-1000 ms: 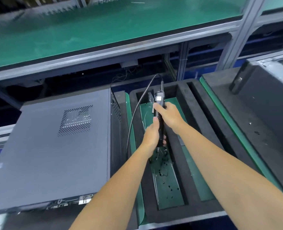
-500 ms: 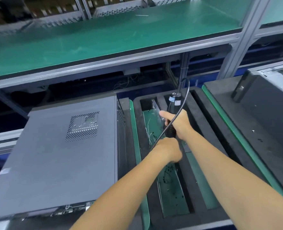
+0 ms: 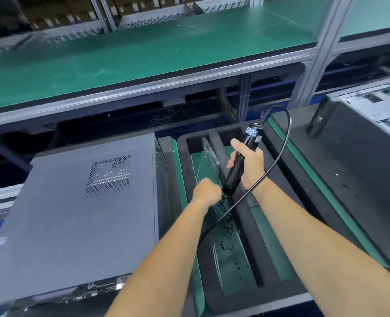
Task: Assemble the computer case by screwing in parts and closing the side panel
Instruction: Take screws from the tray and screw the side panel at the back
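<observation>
A grey computer case (image 3: 75, 209) lies flat at the left with its vented side panel closed on top. My right hand (image 3: 249, 163) grips a black electric screwdriver (image 3: 239, 165), tilted, its tip pointing down-left over a green-floored slot. Its black cable (image 3: 269, 170) loops over my right wrist. My left hand (image 3: 206, 193) is curled into a fist right at the screwdriver's tip; whether it pinches a screw is hidden. Several small black screws (image 3: 227, 232) lie scattered in the slot below.
A black foam tray (image 3: 253, 227) with long slots sits between the case and a second dark case (image 3: 359, 161) at the right. A green-topped shelf (image 3: 143, 56) with a metal frame runs across the back, and an upright post (image 3: 315, 56) stands at the right.
The screwdriver has tilted, its top swinging right and its tip left. My left hand slid off the tool's body down to its tip. The cable swung from the left side over my right wrist.
</observation>
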